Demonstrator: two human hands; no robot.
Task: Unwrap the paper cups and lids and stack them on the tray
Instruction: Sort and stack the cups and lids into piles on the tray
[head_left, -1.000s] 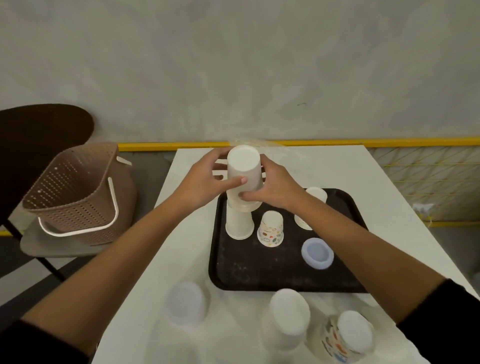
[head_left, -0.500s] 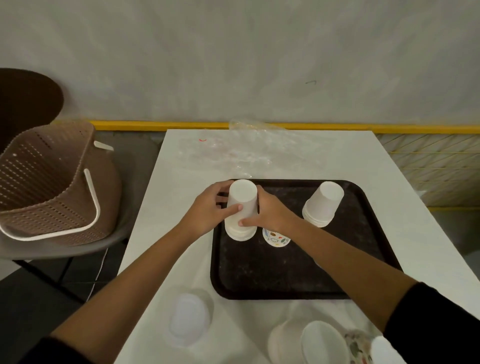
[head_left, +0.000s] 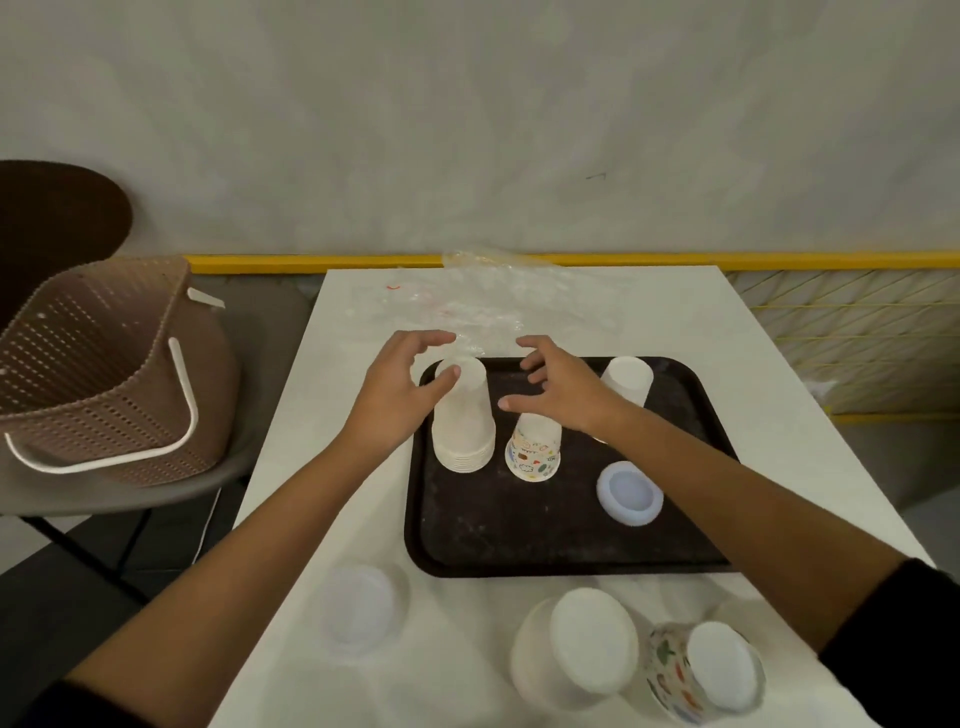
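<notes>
While the stack of white cups (head_left: 462, 431) stands upside down in the far left corner of the tray (head_left: 519, 551), your left hand (head_left: 400, 395) hovers beside it, fingers loosely apart and thumb at its top. Your right hand (head_left: 561, 389) hangs spread above the patterned cup (head_left: 535, 449). Wrapped cups (head_left: 576, 649) lie nearer on the tabletop (head_left: 675, 312).
</notes>
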